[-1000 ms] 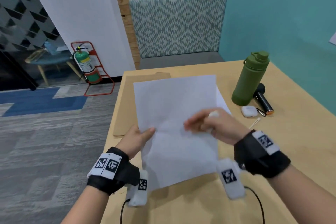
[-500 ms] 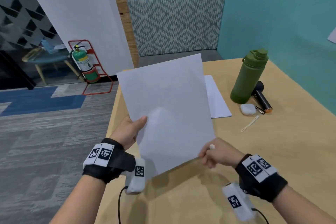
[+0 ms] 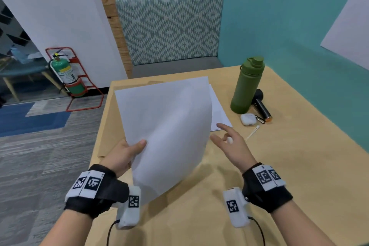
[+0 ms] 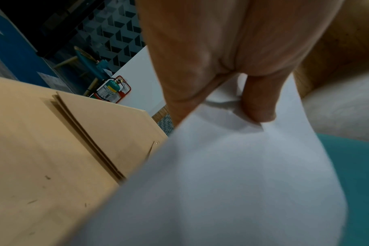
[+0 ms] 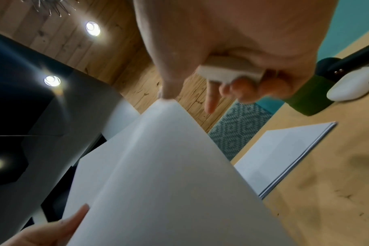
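Behind the sheet (image 3: 169,126) lie a paper stack (image 3: 219,114) and green bottle (image 3: 247,86); left hand (image 3: 123,154) pinches it, right hand (image 3: 232,147) clasps a white object (image 3: 230,140).

No text is legible; the label on the fire extinguisher (image 3: 63,71) is blurred.
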A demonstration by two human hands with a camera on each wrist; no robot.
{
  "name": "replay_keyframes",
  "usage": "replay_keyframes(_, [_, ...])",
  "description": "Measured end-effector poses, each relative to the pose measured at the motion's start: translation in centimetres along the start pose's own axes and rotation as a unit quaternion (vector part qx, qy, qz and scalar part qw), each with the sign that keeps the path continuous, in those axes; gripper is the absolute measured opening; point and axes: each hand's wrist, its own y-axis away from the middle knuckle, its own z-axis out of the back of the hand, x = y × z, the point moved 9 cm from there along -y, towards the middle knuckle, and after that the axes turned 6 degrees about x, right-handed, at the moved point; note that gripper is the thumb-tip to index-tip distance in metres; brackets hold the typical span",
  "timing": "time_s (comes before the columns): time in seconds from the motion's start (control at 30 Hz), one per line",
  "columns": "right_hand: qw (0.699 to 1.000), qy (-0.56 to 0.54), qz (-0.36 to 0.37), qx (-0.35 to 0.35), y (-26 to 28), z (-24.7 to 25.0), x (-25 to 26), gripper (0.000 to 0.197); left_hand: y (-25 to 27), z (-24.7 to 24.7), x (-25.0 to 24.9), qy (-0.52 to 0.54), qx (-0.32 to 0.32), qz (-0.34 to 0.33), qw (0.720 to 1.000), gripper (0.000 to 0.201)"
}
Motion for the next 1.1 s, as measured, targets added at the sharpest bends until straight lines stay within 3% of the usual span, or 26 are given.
replay_keyframes(0.03, [1.0, 0.005, 0.001, 0.029, -0.1, -0.3, 0.0, 0.033, -0.2, -0.3, 0.1, 0.002, 0.005, 0.005, 1.0, 0.023])
replay_keyframes(0.1, [0.999, -0.009, 0.007, 0.048, -0.1, -0.3, 0.0, 0.017, -0.5, -1.0, 0.3, 0.006, 0.01, 0.013, 1.0, 0.022])
replay_keyframes(0.13, [0.999, -0.017, 0.017, 0.042, -0.1, 0.1, 0.3, 0.006, -0.7, -1.3, 0.4, 0.008, 0.01, 0.013, 1.0, 0.022])
replay_keyframes(0.23, [0.999, -0.013, 0.035, -0.02, -0.1, 3.2, 0.2, 0.006, -1.6, -1.7, 0.3, -0.004, -0.004, 0.004, 1.0, 0.023])
replay_keyframes(0.4, [0.987, 0.036, 0.026, -0.153, 0.4, 13.1, -0.5, 0.006, -2.3, -0.7, 1.7, -0.056, -0.081, 0.005, 0.995, 0.023])
replay_keyframes(0.57, [0.967, 0.143, -0.08, -0.197, 0.2, 24.4, -5.8, 0.012, -1.7, -0.6, 5.7, -0.187, -0.087, 0.064, 0.976, 0.016])
replay_keyframes(0.73, [0.922, 0.258, -0.19, -0.216, 0.1, 31.6, -11.7, 0.009, -0.7, -1.7, 8.9, -0.321, -0.046, 0.089, 0.942, 0.014])
replay_keyframes(0.9, [0.837, 0.365, -0.311, -0.263, 1.6, 34.6, -14.5, 0.029, -1.1, -3.5, 9.7, -0.418, -0.011, 0.094, 0.903, 0.013])
replay_keyframes(1.03, [0.773, 0.413, -0.318, -0.362, 3.5, 35.4, -14.0, 0.038, -1.7, -4.3, 10.1, -0.454, 0.011, 0.098, 0.886, 0.015])
replay_keyframes(1.1, [0.769, 0.415, -0.309, -0.376, 3.8, 35.2, -13.6, 0.036, -1.7, -4.6, 10.2, -0.46, 0.016, 0.093, 0.883, 0.015])
